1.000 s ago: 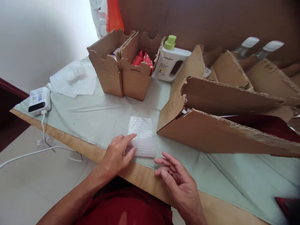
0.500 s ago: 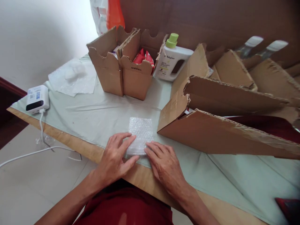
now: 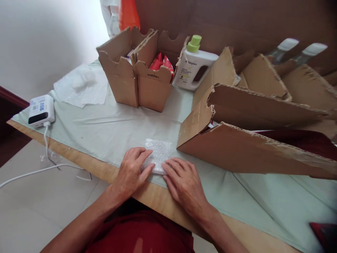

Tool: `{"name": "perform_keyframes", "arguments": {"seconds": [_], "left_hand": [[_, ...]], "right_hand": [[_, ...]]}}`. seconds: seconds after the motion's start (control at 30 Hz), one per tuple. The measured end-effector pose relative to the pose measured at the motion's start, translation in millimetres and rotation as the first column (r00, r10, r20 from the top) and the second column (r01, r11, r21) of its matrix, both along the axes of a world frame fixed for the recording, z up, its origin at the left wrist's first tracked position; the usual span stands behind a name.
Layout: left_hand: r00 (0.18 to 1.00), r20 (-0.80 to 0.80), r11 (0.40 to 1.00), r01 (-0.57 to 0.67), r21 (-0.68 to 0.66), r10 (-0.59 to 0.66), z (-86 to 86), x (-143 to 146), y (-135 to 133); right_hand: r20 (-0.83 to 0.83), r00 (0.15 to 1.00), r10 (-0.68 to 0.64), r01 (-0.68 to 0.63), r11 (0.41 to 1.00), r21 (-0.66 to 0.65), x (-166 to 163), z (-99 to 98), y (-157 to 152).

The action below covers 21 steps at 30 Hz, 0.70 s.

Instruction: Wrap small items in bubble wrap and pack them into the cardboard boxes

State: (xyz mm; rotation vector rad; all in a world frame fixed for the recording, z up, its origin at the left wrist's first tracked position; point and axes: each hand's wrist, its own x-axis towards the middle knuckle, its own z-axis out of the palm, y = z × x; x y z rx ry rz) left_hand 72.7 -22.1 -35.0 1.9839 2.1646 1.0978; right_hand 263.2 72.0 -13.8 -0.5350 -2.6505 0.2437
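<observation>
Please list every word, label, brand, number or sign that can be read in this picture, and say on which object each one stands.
"Babycare" (read with some doubt, small): on the white bottle with green cap.
Smaller lines below it on the bottle label: too small to read.
Dark print on the front of the small cardboard box: too blurred to read.
Blue and black label on the white charger: too small to read.
The bubble wrap under both hands bears no text.
</observation>
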Motion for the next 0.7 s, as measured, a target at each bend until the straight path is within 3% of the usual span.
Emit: {"name": "perform_keyframes", "arguments": {"seconds": [0.2,0.33,0.5,0.6,0.7], "left_hand": [[0.985,0.075,0.986,0.157,-0.053,-0.153,12.8,3.6,-21.5],[0.995,0.068,0.996,0.074,-0.047,-0.071,6.5,-2.5,-8.4],[0.997,0.044,0.997,-0.069,-0.036,0.07,0.4,-8.7,1.7],[0.962,0.215,0.985,-0.167,-0.039,0.171,2.4,-4.8,-13.6],[0.826,0.519,0.976,-0.185,-0.118,0.22,4.3,5.8,-29.0]], "right_hand": [[-0.024,0.999,0.033,-0.038,0.969,-0.243,1.6,1.0,3.4],[-0.012,0.999,-0.046,0.045,0.995,-0.087,4.3,8.9,-2.3],[0.085,0.996,0.011,-0.016,0.998,0.059,-15.1,3.3,4.9],[0.034,0.999,0.026,-0.028,0.998,0.054,-24.5,-3.3,19.5],[-0.132,0.991,0.037,-0.043,0.998,-0.041,-24.2,-5.1,26.5]]}}
